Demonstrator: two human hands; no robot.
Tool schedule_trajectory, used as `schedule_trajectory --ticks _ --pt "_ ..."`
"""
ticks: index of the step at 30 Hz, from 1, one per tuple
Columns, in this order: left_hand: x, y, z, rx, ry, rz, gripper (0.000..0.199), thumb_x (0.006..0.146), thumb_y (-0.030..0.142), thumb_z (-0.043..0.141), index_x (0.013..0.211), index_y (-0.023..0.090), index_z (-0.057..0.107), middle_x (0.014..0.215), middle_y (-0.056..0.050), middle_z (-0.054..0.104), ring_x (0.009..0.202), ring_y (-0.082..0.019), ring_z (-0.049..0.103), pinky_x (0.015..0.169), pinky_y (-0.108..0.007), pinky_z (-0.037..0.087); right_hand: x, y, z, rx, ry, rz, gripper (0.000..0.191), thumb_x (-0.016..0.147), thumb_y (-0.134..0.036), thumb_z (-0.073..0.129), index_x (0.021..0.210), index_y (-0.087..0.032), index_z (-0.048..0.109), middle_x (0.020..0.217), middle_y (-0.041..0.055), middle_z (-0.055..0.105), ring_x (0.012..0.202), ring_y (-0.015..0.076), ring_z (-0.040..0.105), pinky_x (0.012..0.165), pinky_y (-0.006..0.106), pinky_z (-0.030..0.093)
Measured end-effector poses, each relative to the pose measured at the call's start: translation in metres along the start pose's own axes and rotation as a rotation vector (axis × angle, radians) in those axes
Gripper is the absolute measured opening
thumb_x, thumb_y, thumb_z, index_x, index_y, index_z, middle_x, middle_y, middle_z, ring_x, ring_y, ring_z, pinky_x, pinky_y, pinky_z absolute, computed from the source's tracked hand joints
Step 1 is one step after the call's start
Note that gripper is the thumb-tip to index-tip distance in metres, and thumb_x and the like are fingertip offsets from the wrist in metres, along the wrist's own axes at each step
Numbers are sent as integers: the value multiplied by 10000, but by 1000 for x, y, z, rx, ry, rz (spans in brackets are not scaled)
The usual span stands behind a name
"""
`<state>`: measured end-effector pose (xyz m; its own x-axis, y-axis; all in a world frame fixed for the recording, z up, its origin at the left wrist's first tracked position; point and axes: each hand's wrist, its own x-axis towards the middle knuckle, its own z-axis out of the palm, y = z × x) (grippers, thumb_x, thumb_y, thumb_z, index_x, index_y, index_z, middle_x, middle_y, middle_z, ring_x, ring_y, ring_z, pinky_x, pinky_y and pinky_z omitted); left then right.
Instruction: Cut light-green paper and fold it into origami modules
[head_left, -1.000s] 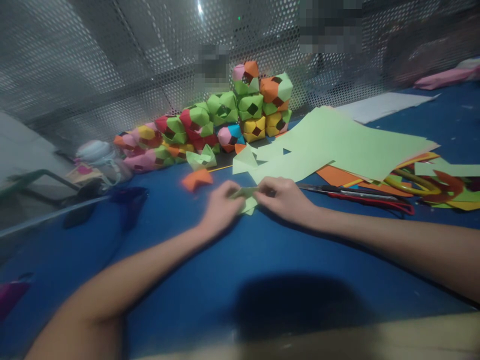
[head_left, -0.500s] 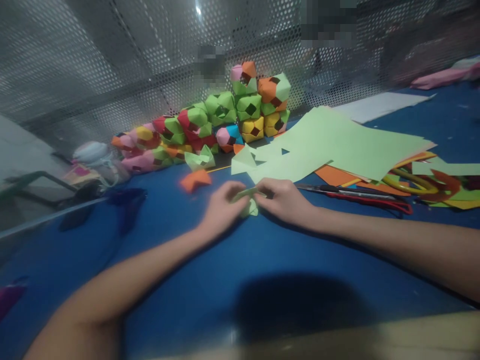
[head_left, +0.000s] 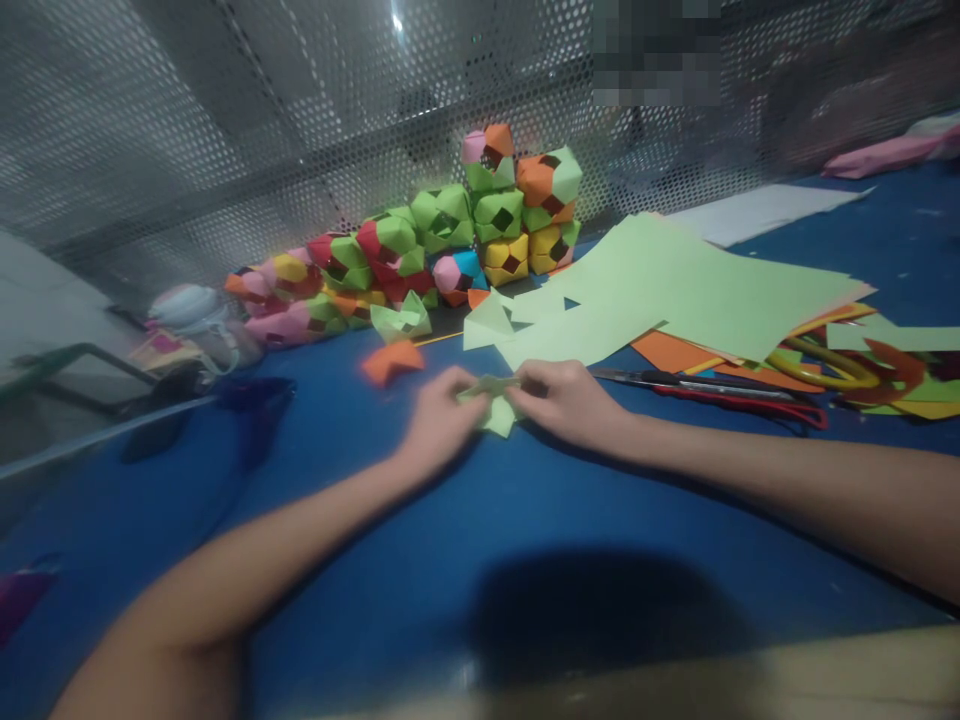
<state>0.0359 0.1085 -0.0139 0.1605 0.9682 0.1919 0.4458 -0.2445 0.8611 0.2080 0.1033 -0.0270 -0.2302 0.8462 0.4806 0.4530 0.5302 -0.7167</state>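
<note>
Near the middle of the blue table, a small folded piece of pale green paper sits between two bare hands, its lower part poking out below the fingers. The left hand pinches one end between thumb and bent fingers, and the right hand pinches the other end in much the same way. Both grips are narrow, closed on that one piece; I take it that pinching from opposite ends keeps so small a thing steady and its folds together. Whether the paper touches the table I cannot tell.

Just beyond the left hand lies an orange folded piece. Farther back, an open green folded piece sits in front of a heap of coloured paper balls. Those are piled up by the perforated screen, higher toward the right, probably to be out of the way of the elbows.

Past the right hand, large green sheets lie spread partly over orange paper, likely put there to be within reach. A slim black tool lies between them and the right forearm, too blurred to name.
</note>
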Motion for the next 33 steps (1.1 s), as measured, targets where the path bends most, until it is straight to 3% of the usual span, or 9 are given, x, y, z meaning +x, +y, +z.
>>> schedule_trajectory --ticks 5,11,22,29,33 --pt "-1 1 1 -8 14 -8 107 678 234 607 657 170 524 645 47 521 632 -110 462 624 -236 363 0 -2 -2 6 -44 46 196 768 -294 505 610 -182 475 550 -22 499 520 91 402 522 230 312" --pt "0 4 1 5 -24 -9 131 679 240 621 663 174 509 652 52 514 648 -110 462 637 -240 361 0 -1 -2 -64 -46 62 250 789 -276 482 560 -188 429 500 -38 421 498 90 365 502 239 267" --pt "1 3 0 -14 -37 -57 149 683 248 633 655 173 508 640 53 516 625 -103 457 612 -235 352 0 -3 -4 45 -39 29 267 834 -304 467 665 -152 607 567 -9 537 538 101 451 533 236 316" --pt "3 -1 0 -69 -33 -89 171 669 251 647 660 174 495 638 58 513 607 -96 456 591 -229 345 2 -11 -11 136 -17 152 337 870 -401 428 687 -162 580 646 6 564 602 115 474 571 245 351" --pt "4 -2 0 -88 8 -116 186 662 246 643 642 175 472 622 62 491 590 -94 440 582 -228 343 3 -10 -8 47 -102 225 327 832 -430 481 640 -174 548 622 1 551 600 124 473 567 255 336"
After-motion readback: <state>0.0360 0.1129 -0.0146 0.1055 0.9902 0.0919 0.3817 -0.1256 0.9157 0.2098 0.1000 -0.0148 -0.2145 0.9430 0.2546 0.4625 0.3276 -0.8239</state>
